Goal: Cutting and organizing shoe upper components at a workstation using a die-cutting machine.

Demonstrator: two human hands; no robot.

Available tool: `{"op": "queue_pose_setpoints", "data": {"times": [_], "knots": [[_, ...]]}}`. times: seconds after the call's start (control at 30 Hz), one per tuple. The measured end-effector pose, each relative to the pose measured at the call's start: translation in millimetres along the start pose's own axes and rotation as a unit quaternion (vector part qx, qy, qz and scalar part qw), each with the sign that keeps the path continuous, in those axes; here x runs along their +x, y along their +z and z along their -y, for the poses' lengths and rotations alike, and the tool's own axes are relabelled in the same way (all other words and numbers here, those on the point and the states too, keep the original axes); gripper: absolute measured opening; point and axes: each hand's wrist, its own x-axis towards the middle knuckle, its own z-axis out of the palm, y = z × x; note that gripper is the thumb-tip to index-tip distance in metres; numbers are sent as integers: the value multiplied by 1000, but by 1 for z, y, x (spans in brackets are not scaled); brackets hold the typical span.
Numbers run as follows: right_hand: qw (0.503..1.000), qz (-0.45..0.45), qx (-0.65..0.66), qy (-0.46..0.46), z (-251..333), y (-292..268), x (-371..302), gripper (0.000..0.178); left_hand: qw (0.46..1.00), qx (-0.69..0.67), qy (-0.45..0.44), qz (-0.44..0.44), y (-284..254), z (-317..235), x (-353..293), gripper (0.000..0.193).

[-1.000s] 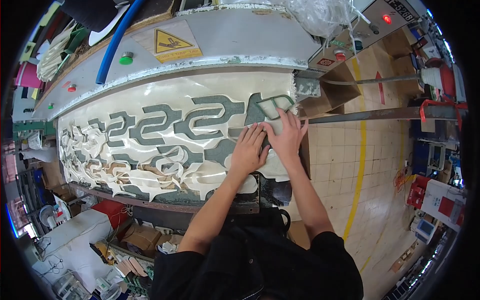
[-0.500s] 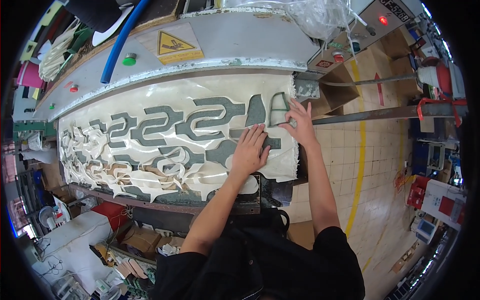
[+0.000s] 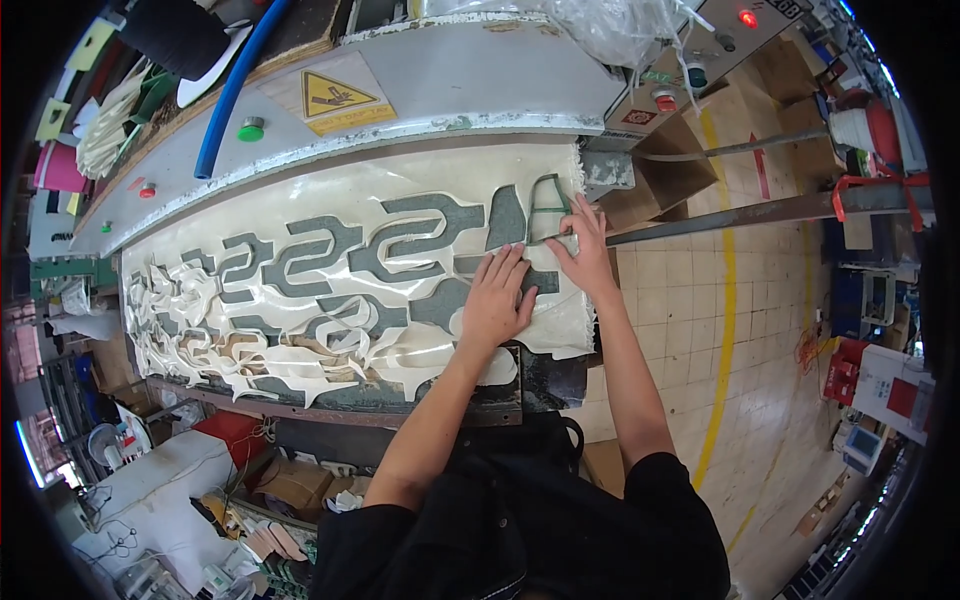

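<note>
Cream sheet [image 3: 455, 168] here, full of holes. The left hand [image 3: 494, 298] lies flat on it, fingers slightly spread, pinching nothing I can see, forearm coming from 7 o'clock. At its 12 there's a tall cutout [image 3: 507, 218], then at 1 the green frame [image 3: 551, 210]: tilted a second ago, now straight alongside the hole, so it looks pretty well lined up. Right hand [image 3: 588, 248], forearm from 5 o'clock, seems to pinch its lower-right corner, thumb and finger.

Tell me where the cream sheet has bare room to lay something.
Between the upper cutouts and the grey machine; also between the left hand and the sheet's lower right corner. Crowded: curled scraps at lower left, and the green frame by the right hand.
</note>
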Motion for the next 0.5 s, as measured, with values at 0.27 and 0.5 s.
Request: {"op": "queue_pose_setpoints", "data": {"times": [0.27, 0.5], "knots": [[995, -20, -95, 23, 24, -4, 0, 46, 1000, 1, 3, -3, 5, 0, -1, 49], [978, 0, -184, 99, 55, -3, 45, 64, 1000, -5, 11, -12, 2, -7, 4, 48]]}}
